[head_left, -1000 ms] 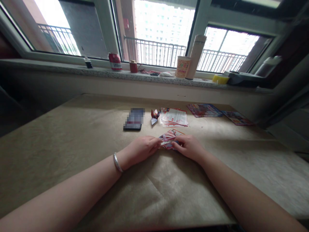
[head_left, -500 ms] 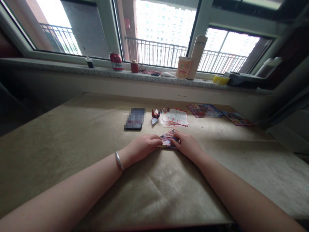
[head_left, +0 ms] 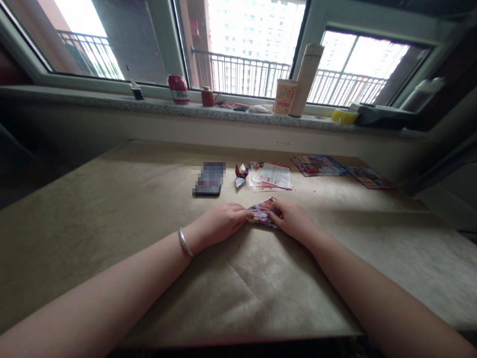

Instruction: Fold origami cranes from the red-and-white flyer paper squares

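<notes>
Folded printed paper [head_left: 263, 215] lies flat on the table [head_left: 112, 209] at frame centre, pinned between both hands. Left hand [head_left: 219, 222] and right hand [head_left: 296, 221] reach in from the lower corners, palms down, fingers pressing its edges. Above, a phone [head_left: 209, 178] and leaflets [head_left: 272, 176] lie before the windowsill [head_left: 93, 102].

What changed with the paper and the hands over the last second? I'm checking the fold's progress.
The folded paper, raised a little between the fingers a second ago, now lies flat on the table. The left hand and the right hand have come down and press it from either side. The phone, the small folded piece and the stack of sheets lie where they were.
</notes>
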The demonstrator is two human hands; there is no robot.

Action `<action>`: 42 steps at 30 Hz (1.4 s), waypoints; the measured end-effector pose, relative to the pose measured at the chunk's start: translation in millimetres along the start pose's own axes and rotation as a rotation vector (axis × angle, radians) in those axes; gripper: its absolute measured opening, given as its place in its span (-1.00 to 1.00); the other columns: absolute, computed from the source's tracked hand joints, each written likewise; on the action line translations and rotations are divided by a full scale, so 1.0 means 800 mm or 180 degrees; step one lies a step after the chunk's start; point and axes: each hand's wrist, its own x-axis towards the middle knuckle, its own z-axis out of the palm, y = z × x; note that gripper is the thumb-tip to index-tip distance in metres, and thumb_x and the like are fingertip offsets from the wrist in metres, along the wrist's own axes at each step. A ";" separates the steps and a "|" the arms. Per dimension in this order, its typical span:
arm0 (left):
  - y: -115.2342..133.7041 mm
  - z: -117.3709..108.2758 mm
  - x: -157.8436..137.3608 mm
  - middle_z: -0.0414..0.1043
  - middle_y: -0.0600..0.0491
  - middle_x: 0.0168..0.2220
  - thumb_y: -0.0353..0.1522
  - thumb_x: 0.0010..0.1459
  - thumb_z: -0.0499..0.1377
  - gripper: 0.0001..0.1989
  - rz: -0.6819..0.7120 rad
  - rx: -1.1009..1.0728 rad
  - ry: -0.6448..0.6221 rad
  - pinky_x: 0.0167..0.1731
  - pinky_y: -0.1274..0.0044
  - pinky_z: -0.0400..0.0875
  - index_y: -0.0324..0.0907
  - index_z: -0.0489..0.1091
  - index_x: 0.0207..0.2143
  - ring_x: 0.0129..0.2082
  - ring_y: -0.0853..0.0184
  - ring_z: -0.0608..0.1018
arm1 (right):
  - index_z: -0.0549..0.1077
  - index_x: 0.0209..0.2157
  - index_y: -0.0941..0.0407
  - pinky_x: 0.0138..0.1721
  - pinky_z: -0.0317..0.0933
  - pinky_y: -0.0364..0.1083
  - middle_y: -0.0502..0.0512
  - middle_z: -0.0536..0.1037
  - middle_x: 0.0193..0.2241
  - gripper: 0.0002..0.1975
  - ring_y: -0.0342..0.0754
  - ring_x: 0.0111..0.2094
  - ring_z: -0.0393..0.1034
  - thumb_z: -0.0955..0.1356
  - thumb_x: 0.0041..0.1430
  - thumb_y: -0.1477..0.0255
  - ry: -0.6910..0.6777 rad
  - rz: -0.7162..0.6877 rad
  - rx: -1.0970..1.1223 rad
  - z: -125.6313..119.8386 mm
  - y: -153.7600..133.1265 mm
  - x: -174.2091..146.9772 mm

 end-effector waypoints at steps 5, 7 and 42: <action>-0.002 0.001 -0.002 0.58 -0.06 -0.14 -0.44 0.30 0.05 -0.72 0.0048 0.0097 0.0018 -0.08 0.42 0.51 -0.17 0.50 -0.04 -0.15 0.26 0.61 | 0.49 -0.33 0.07 -0.39 0.10 -0.14 0.07 0.57 -0.41 -0.81 -0.06 -0.40 0.39 0.30 0.24 0.29 -0.0048 0.0024 -0.0012 -0.003 -0.001 -0.001; -0.003 0.001 -0.002 0.58 -0.06 -0.13 -0.45 0.30 0.05 -0.71 0.0074 0.0151 0.0016 -0.08 0.41 0.51 -0.16 0.50 -0.03 -0.14 0.26 0.61 | 0.49 -0.33 0.07 -0.39 0.11 -0.14 0.07 0.57 -0.41 -0.81 -0.06 -0.41 0.39 0.29 0.24 0.28 -0.0057 0.0064 0.0020 -0.004 0.000 -0.001; 0.003 0.003 -0.001 0.58 -0.08 -0.15 -0.46 0.29 0.10 -0.80 0.0095 0.0237 0.0086 -0.13 0.43 0.53 -0.23 0.52 -0.15 -0.17 0.25 0.62 | 0.54 -0.25 0.11 0.00 0.21 -0.02 0.16 0.55 -0.18 -0.79 0.03 -0.09 0.39 0.32 0.22 0.31 0.0137 -0.0497 0.0172 0.004 0.003 0.007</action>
